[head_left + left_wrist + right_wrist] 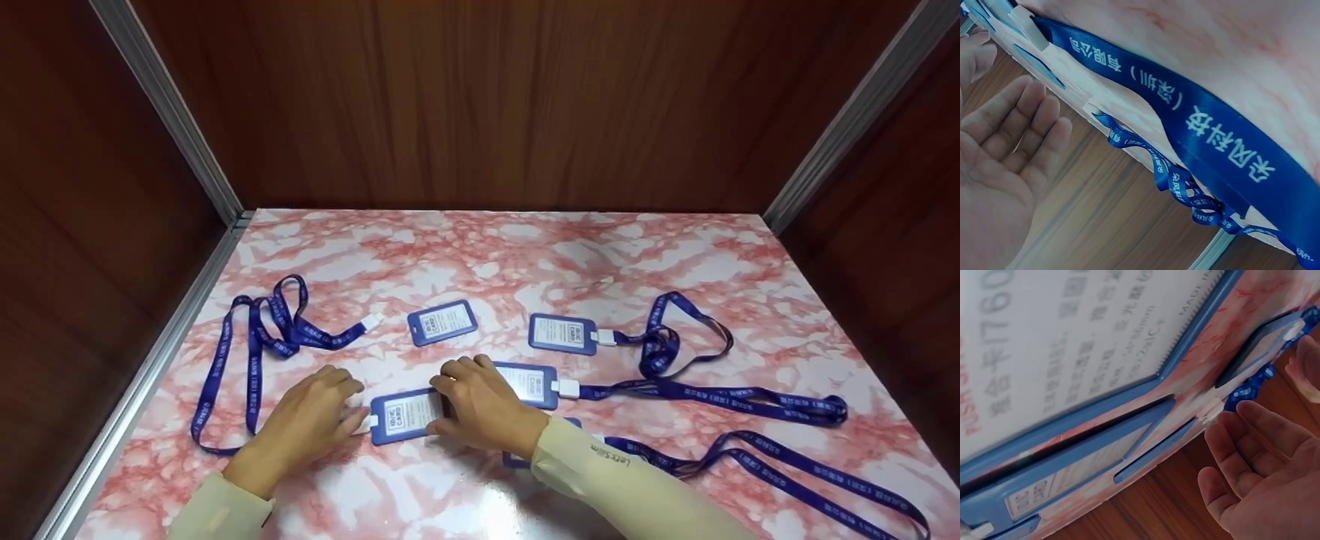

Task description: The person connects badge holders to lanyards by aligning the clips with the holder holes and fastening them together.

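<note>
My left hand (pixel 311 412) hovers beside the white clip (pixel 362 425) at the left end of a blue badge holder (pixel 405 416). In the left wrist view, its fingers (pixel 1039 121) are loosely extended, with nothing between them. Over that holder's right end is my right hand (pixel 480 397), partly covering it and a second blue holder (pixel 529 382) behind. The right wrist view shows its fingers (pixel 1241 444) relaxed and slightly bent, gripping nothing. A blue lanyard with white lettering (pixel 253 382) runs beside my left forearm; a third holder (pixel 517 459) is mostly hidden under my right wrist.
Toward the back lie a loose blue holder (pixel 444 322) and another holder (pixel 562 334) clipped to a bunched lanyard (pixel 660 345). Further lanyards (pixel 787 405) stretch to the right. Brown wood-grain panels (pixel 480 105) enclose the red-and-white marbled table (pixel 510 255) at back and sides.
</note>
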Demonstrator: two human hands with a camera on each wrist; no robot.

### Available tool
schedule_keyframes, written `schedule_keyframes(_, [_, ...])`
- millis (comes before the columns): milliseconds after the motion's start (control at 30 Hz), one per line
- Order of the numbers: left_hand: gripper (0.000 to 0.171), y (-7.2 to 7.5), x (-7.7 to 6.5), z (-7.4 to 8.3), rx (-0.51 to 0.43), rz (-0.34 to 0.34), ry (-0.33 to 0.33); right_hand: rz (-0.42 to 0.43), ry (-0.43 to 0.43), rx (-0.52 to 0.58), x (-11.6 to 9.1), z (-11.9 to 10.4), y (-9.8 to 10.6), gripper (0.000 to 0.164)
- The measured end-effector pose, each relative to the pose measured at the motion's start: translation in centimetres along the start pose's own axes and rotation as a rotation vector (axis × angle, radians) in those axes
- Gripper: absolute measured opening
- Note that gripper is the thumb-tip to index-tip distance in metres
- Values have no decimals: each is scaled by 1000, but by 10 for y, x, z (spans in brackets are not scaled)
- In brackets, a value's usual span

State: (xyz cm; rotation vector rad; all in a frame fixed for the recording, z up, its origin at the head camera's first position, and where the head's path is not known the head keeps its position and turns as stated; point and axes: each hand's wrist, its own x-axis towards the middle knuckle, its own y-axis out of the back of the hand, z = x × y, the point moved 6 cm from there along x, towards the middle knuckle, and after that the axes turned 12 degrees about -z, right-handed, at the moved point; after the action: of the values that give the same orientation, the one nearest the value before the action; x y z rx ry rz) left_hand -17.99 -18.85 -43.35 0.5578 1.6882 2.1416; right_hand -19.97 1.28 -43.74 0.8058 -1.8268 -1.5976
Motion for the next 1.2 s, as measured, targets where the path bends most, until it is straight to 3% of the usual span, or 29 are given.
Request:
schedule_keyframes(233, [30,6,10,0,48,62,32,29,11,2,-8,0,7,57])
schedule_keyframes(533, [29,11,25,-4,71,170,8,32,2,3,-14,3,8,58])
schedule_keyframes(833, [36,17,42,-16,46,173,84,34,-11,24,-18,4,9,58])
schedule_keyframes(1200, [45,20,52,-38,65,208,154,56,7,41,-26,5,9,57])
